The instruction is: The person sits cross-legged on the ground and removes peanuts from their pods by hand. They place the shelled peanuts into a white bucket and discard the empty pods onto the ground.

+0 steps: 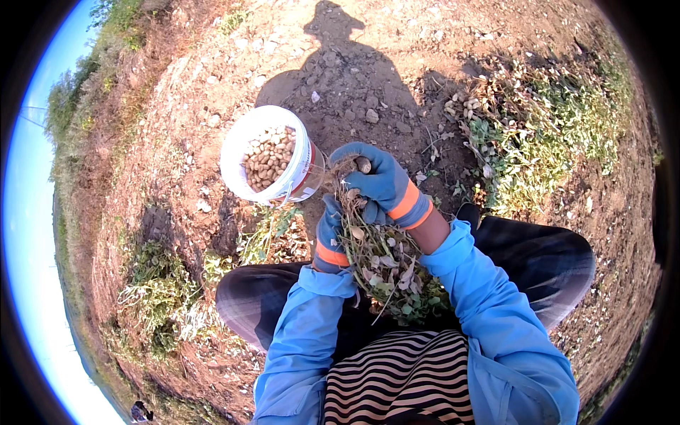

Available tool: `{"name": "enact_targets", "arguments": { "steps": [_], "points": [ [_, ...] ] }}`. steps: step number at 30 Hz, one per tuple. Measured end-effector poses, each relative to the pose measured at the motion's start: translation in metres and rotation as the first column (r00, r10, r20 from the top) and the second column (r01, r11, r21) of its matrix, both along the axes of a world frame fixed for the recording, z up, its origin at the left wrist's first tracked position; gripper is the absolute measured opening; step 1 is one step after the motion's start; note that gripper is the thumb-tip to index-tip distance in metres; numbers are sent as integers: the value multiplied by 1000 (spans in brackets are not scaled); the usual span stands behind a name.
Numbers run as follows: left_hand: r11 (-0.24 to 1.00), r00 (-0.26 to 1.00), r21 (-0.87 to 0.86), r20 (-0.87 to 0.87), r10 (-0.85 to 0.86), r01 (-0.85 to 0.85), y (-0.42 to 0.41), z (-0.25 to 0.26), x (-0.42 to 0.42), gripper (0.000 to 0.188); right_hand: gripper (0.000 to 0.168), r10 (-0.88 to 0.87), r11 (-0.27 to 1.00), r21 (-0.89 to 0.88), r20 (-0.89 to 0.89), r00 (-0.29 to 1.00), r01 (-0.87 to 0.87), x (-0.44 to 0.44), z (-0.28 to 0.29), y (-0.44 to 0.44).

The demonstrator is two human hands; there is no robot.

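A bunch of uprooted peanut plants [393, 265] lies across my lap, its roots pointing away from me. My left hand [332, 234], in a blue-grey work glove with an orange cuff band, grips the stems from the left side. At the root end, my right hand [374, 178], gloved the same way, has its fingers curled around the roots and a peanut pod [363, 164]. More pods hang among the stems below it. Just left of the roots stands a white plastic bucket [231, 154], tilted in view, with many unshelled peanuts [270, 158] inside.
A large heap of peanut plants [552, 138] with some pods lies at the right. Smaller plant piles [156, 297] rest at the left, and leafy stems [271, 239] lie below the bucket. Clods and stones dot the dry soil. My crossed legs flank the bunch.
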State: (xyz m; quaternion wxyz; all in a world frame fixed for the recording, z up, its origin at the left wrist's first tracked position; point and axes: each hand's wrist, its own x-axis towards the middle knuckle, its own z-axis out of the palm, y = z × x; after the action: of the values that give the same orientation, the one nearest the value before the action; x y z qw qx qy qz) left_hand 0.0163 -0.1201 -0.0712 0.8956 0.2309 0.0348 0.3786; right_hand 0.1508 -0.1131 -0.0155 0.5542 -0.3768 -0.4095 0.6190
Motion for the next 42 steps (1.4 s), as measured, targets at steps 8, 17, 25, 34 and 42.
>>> {"name": "enact_targets", "arguments": {
  "steps": [8, 17, 25, 34, 42],
  "points": [
    [993, 985, -85, -158, 69, -83, 0, -15, -15, 55, 29, -202, 973, 122, 32, 979, 196, -14, -11, 2],
    [987, 986, -112, -136, 99, -115, -5, 2, -2, 53, 26, -172, 984, 40, 22, 985, 171, -11, -18, 3],
    [967, 944, -146, -288, 159, -208, -5, -12, -8, 55, 24, -303, 953, 42, 49, 952, 301, -19, -30, 6],
    [972, 919, -102, -360, 161, -210, -9, 6, 2, 56, 20, -385, 909, -148, 57, 921, 389, -15, -40, 8],
    [999, 999, 14, 44, 29, -29, -4, 3, 7, 53, 17, -301, 897, -432, -442, 845, 94, 3, -43, 7]
  ]
}}
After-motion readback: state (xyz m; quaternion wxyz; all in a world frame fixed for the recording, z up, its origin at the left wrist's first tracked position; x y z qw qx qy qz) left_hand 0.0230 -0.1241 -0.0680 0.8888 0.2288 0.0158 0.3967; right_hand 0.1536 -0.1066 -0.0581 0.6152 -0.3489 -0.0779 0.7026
